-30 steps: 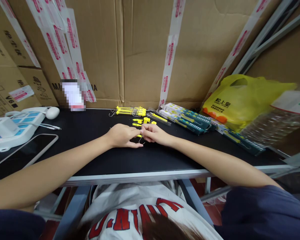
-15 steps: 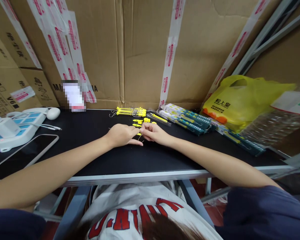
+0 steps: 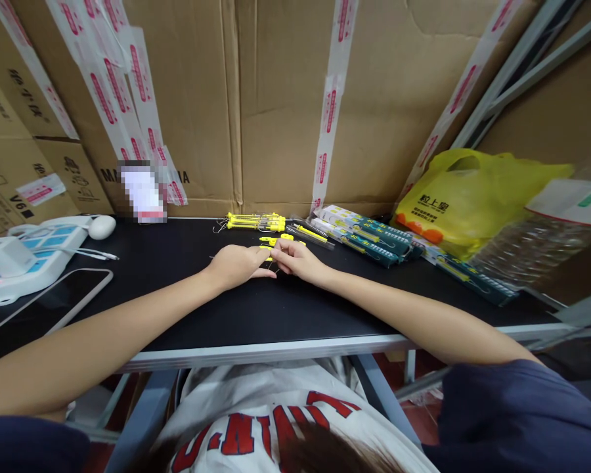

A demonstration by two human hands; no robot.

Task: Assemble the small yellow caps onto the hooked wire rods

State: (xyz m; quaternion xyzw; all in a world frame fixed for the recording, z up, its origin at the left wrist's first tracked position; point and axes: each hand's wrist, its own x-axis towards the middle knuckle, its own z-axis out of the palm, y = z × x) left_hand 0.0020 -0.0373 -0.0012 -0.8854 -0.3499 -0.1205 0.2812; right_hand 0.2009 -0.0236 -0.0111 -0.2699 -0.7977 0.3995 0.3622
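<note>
Both hands meet at the middle of the black tabletop (image 3: 187, 315). My left hand (image 3: 236, 264) rests on the table, fingers curled, pinching a small yellow piece (image 3: 268, 257) at its fingertips. My right hand (image 3: 295, 260) is closed against the same piece from the other side. Just behind the hands lie small loose yellow parts (image 3: 286, 237). A bundle of yellow rod-like tools (image 3: 256, 221) lies further back.
Teal and yellow packaged items (image 3: 369, 236) lie fanned out to the right, beside a yellow plastic bag (image 3: 467, 197) and a clear bag (image 3: 536, 243). On the left are a white power strip (image 3: 24, 259), a white mouse (image 3: 102, 226) and a tablet (image 3: 44, 305). Taped cardboard boxes (image 3: 276, 98) form the back wall.
Both hands have shifted slightly away from me toward the loose yellow parts, staying together on the small piece. The thin wire hook seen below the fingers earlier is no longer visible.
</note>
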